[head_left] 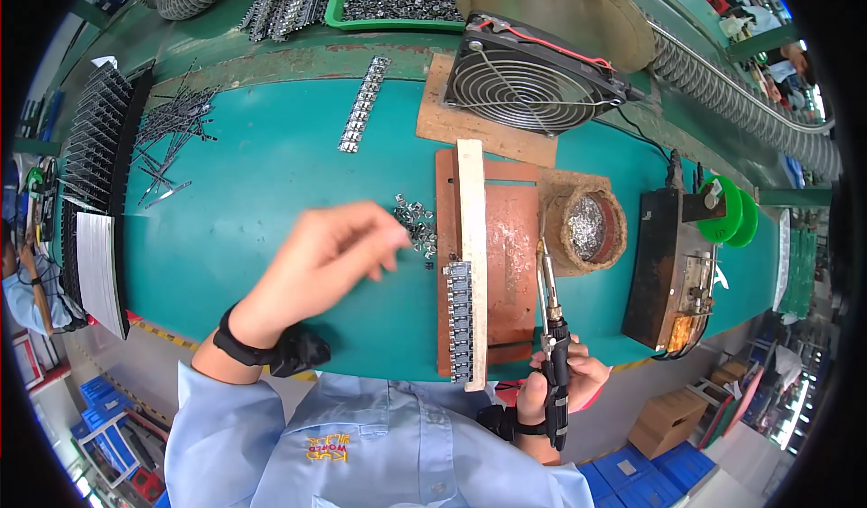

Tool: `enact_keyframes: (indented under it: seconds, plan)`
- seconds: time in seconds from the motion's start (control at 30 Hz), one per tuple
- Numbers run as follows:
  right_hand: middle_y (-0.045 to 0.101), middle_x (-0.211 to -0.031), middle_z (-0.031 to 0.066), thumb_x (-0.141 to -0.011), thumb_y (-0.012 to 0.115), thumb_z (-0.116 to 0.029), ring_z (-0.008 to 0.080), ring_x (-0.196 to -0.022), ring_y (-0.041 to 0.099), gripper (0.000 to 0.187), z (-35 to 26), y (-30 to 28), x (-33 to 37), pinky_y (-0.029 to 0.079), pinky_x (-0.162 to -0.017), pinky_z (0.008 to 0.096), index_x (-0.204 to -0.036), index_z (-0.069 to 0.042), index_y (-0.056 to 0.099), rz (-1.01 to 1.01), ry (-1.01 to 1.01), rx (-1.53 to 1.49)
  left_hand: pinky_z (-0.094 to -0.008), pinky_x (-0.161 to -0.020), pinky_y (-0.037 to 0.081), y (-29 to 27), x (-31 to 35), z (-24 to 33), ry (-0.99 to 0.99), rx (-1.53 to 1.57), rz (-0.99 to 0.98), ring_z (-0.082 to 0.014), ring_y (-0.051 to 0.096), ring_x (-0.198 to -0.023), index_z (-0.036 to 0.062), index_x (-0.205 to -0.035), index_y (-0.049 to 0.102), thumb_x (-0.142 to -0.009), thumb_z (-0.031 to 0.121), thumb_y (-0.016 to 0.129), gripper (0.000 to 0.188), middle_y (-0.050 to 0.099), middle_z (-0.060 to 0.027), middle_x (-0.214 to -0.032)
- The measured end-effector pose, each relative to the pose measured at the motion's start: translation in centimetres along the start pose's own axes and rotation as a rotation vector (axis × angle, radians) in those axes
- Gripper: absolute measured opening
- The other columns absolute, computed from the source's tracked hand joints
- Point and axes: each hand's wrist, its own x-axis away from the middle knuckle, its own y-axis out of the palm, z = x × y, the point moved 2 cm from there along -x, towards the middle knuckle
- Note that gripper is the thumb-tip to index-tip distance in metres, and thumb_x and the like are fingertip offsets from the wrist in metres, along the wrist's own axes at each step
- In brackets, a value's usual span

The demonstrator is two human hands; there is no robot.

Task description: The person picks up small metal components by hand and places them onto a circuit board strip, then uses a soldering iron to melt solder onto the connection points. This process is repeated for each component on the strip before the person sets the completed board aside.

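My left hand hovers over the teal mat, beside a small pile of shiny metal parts. Its fingers are curled together, slightly blurred, and whatever may be between the fingertips is hidden. My right hand grips a soldering iron by its black handle, the tip pointing away from me. Left of the iron stands a brown fixture board with a pale wooden bar across it. Along the bar's left side lies a strip of small circuit boards.
A round pot of silvery material sits right of the fixture. Behind stand a black fan and a green tray of parts. Another board strip lies on the mat. A soldering station with a green spool is at right.
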Motion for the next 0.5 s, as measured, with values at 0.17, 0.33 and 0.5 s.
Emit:
enact_keyframes:
  seconds: [0.17, 0.33, 0.5]
  plan:
    - [0.049, -0.067, 0.005, -0.073, 0.068, -0.041, 0.0147, -0.06, 0.05, 0.052, 0.0, 0.1, 0.0, 0.04, -0.081, 0.0372, -0.096, -0.01, 0.033, -0.005, -0.02, -0.028, -0.0268, -0.052, 0.043, -2.1, 0.5, 0.9, 0.222, -0.66, 0.34, -0.0159, 0.054, -0.059, -0.0003, -0.08, 0.055, -0.077, 0.005, 0.058, 0.007, 0.055, -0.0083, -0.071]
    - [0.049, -0.068, 0.0053, -0.073, 0.067, -0.04, 0.0159, -0.064, 0.05, 0.051, 0.1, 0.0, 0.1, 0.04, -0.077, 0.0355, -0.096, -0.01, 0.033, -0.018, -0.043, -0.026, -0.0301, -0.053, 0.043, -2.0, 0.6, 0.6, 0.309, -0.7, 0.29, -0.0208, 0.054, -0.06, 0.0003, -0.08, 0.055, -0.072, 0.002, 0.061, 0.01, 0.053, -0.0095, -0.072]
    - [0.048, -0.07, 0.0055, -0.074, 0.067, -0.04, 0.0164, -0.067, 0.049, 0.05, 0.2, 0.1, 0.2, 0.039, -0.074, 0.034, -0.097, -0.01, 0.033, -0.005, -0.037, -0.039, -0.0319, -0.055, 0.044, -1.3, 0.2, 0.7, 0.266, -0.75, 0.272, -0.0208, 0.055, -0.062, 0.0007, -0.08, 0.055, -0.071, 0.001, 0.06, 0.01, 0.052, -0.0097, -0.073]
